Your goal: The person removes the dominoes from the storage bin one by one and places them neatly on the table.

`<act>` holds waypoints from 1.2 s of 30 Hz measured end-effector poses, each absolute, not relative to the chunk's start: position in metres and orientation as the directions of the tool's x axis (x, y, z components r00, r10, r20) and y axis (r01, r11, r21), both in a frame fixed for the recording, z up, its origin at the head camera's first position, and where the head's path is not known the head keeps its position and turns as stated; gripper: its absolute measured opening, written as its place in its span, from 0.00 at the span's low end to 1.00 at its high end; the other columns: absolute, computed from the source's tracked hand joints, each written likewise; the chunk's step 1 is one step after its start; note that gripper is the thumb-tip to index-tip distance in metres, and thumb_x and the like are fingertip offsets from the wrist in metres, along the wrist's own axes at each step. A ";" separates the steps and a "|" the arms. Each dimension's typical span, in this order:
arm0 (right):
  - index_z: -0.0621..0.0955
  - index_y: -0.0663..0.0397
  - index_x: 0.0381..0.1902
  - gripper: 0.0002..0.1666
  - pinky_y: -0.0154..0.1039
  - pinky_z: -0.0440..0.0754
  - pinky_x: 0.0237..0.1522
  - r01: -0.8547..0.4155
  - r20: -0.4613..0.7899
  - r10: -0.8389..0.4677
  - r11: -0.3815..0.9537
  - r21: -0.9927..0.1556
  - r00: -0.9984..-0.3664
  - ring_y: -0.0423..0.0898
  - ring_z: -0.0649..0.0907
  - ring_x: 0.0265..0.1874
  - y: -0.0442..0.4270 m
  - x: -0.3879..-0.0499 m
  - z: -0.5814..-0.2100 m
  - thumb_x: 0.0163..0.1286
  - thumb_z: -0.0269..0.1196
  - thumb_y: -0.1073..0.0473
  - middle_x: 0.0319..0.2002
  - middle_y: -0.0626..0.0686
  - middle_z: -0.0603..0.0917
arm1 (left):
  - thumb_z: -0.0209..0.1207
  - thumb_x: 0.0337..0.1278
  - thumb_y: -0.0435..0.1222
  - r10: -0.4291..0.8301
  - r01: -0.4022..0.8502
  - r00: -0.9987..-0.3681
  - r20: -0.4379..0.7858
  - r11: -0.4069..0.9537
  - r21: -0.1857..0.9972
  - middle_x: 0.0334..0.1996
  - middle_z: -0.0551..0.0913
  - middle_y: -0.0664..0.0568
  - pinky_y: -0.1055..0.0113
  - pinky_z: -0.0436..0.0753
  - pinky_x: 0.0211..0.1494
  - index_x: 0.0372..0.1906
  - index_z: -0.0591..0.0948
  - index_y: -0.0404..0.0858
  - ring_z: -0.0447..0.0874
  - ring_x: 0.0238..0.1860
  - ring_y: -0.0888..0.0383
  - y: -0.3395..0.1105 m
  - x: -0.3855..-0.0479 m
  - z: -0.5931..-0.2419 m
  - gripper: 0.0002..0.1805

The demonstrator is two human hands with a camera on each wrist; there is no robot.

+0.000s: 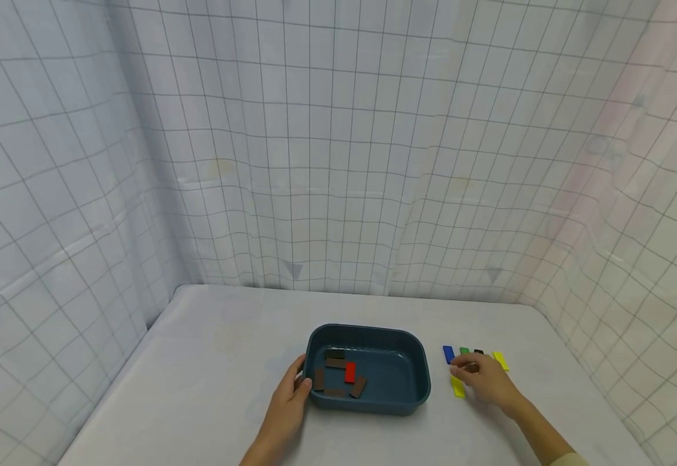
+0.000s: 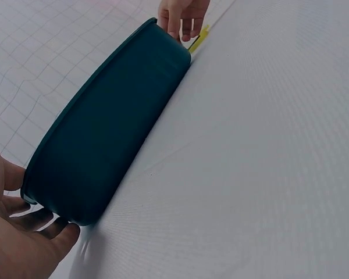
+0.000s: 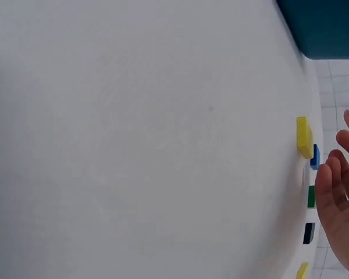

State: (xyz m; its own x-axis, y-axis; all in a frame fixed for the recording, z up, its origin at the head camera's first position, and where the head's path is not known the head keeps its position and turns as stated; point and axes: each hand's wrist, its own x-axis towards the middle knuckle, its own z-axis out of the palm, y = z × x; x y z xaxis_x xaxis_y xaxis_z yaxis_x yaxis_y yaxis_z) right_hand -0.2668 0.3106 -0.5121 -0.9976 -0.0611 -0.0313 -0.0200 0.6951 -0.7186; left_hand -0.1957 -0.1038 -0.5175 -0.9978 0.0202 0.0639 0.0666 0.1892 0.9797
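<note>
A dark teal plastic tray point(image 1: 373, 406) stands on the white table. Inside it lie a red block point(image 1: 350, 373) and several brown blocks point(image 1: 319, 379). My left hand point(image 1: 287, 402) holds the tray at its left front corner, fingers and thumb around the outside; the left wrist view shows them against the tray's wall point(image 2: 104, 122). To the right of the tray, my right hand point(image 1: 490, 382) hovers by a yellow block point(image 1: 457, 387). Its fingers are loosely bent and apart, with nothing between them in the right wrist view, where the yellow block point(image 3: 303, 138) lies beside the fingertips.
Behind the right hand lie a blue block point(image 1: 448, 354), a green block point(image 1: 464, 351), a black block point(image 1: 478, 352) and another yellow block point(image 1: 500, 360). White cloth with a dark grid point(image 1: 338, 162) hangs around the table's back and sides.
</note>
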 end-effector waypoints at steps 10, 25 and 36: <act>0.86 0.56 0.54 0.19 0.39 0.85 0.46 -0.227 0.129 -0.193 0.664 -0.713 -0.973 0.49 0.84 0.47 0.285 -0.274 -0.482 0.72 0.70 0.51 0.47 0.48 0.87 | 0.49 0.82 0.33 0.006 0.060 -0.998 0.060 0.196 0.979 0.77 0.62 0.36 0.38 0.63 0.73 0.80 0.60 0.34 0.64 0.74 0.36 -0.103 -0.196 -0.517 0.29; 0.85 0.60 0.54 0.17 0.38 0.85 0.51 -0.409 0.207 -0.403 0.521 -0.750 -0.892 0.48 0.85 0.47 0.231 -0.287 -0.470 0.72 0.70 0.58 0.50 0.53 0.86 | 0.48 0.82 0.32 0.003 0.036 -0.999 0.036 0.194 0.980 0.77 0.61 0.36 0.39 0.64 0.73 0.80 0.59 0.34 0.63 0.74 0.36 -0.104 -0.195 -0.519 0.29; 0.87 0.53 0.53 0.14 0.44 0.85 0.51 -0.603 0.194 -0.652 0.490 -0.630 -0.733 0.44 0.83 0.50 0.186 -0.290 -0.484 0.71 0.70 0.63 0.50 0.45 0.86 | 0.49 0.82 0.33 0.007 0.051 -0.999 0.051 0.195 0.979 0.77 0.62 0.35 0.40 0.65 0.73 0.80 0.59 0.33 0.64 0.74 0.35 -0.103 -0.193 -0.516 0.29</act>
State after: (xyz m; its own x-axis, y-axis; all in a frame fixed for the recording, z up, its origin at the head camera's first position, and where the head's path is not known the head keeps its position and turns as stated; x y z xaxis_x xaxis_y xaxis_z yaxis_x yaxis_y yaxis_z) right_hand -0.2899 0.1856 -0.4843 -0.7326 -0.6523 0.1944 -0.6031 0.4898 -0.6295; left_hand -0.1928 -0.1034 -0.5161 -0.9987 0.0068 0.0507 0.0511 0.1952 0.9794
